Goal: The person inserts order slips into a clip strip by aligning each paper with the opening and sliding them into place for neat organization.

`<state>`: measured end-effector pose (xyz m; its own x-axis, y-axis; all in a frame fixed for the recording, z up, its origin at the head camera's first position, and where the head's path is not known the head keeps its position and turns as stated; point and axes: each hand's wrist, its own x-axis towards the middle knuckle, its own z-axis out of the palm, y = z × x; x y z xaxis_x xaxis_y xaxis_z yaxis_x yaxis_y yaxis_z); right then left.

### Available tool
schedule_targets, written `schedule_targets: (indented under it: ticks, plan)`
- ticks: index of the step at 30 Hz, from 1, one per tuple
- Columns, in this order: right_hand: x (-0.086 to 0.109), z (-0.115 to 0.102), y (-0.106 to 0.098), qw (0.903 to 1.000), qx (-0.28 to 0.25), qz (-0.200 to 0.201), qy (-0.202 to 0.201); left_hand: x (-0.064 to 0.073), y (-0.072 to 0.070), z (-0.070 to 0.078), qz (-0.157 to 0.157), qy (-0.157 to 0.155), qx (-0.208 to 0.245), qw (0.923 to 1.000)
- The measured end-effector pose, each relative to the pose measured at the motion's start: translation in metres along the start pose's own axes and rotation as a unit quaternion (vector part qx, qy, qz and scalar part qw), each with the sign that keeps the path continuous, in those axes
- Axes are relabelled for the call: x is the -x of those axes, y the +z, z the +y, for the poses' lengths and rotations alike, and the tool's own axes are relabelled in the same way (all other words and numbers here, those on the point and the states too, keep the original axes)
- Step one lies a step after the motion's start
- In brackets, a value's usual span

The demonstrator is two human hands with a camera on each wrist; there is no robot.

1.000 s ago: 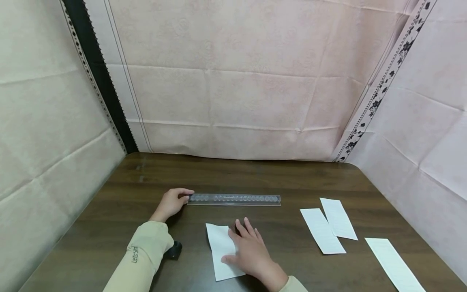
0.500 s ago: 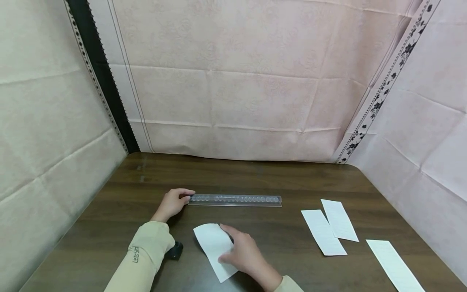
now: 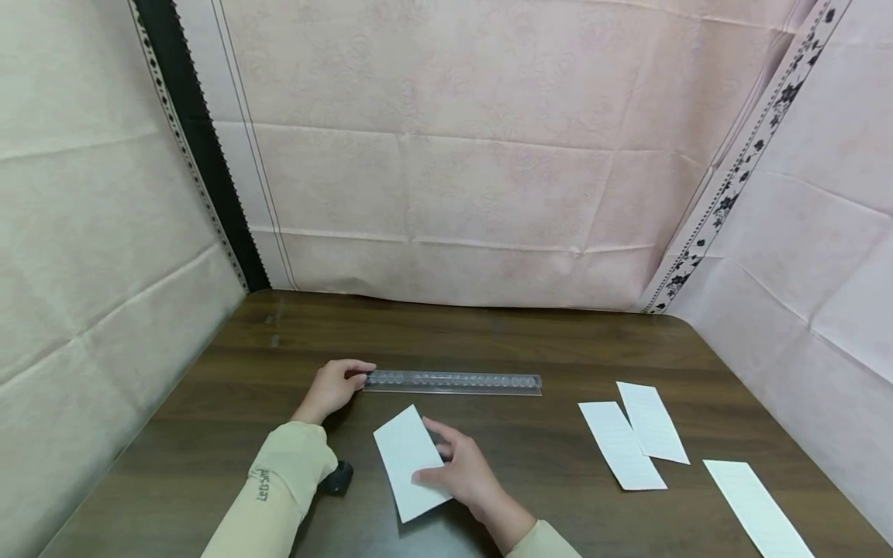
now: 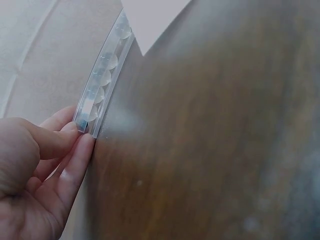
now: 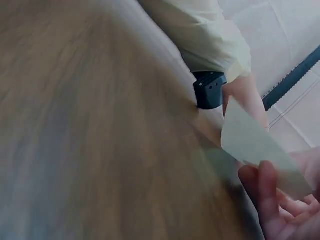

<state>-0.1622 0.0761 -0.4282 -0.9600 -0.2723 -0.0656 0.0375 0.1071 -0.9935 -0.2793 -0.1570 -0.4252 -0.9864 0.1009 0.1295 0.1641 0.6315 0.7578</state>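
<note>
Rising well beyond all the fingers, pale creased cloth [image 3: 446, 194] closes in the back and both sides of the brown wooden table [image 3: 446, 333], which spreads beneath them. A light green sleeve [image 3: 275, 484] reaches back from the fingers of the left hand [image 3: 328, 391]. Those fingers and the thumb pinch one end of a clear ruler [image 3: 453, 380], which runs off to their right, crosswise on the table. Well right of the fingers of the right hand [image 3: 463, 469] lies a long white strip [image 3: 756, 508], cut off by the frame. Those fingers grasp a white paper [image 3: 408, 469] by its right edge, thumb on the near face; it tilts out to their left, nearer the wearer than the ruler. Two overlapping slips [image 3: 621, 446] lie to the right of the same fingers. Smallest, a black device [image 3: 338, 479] sits behind the left fingers, at the cuff.
</note>
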Motion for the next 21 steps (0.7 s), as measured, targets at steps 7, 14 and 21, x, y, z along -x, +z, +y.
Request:
schedule_targets:
  ticks: [7, 14, 21]
  plan:
    - [-0.0042, 0.0004, 0.0028, 0.9975, -0.059, 0.014, 0.037, 0.0008, -0.0002, 0.0012, -0.003, -0.006, 0.002, 1.0]
    - [-0.0053, -0.0043, 0.0037, 0.9922, -0.104, 0.02, 0.067, 0.002, -0.0004, 0.0031, -0.002, -0.01, 0.007, 0.9999]
    - [-0.0082, -0.003, 0.0062, 0.9906, -0.121, 0.033, 0.055, 0.002, -0.0006, 0.0031, -0.002, -0.015, 0.007, 0.9999]
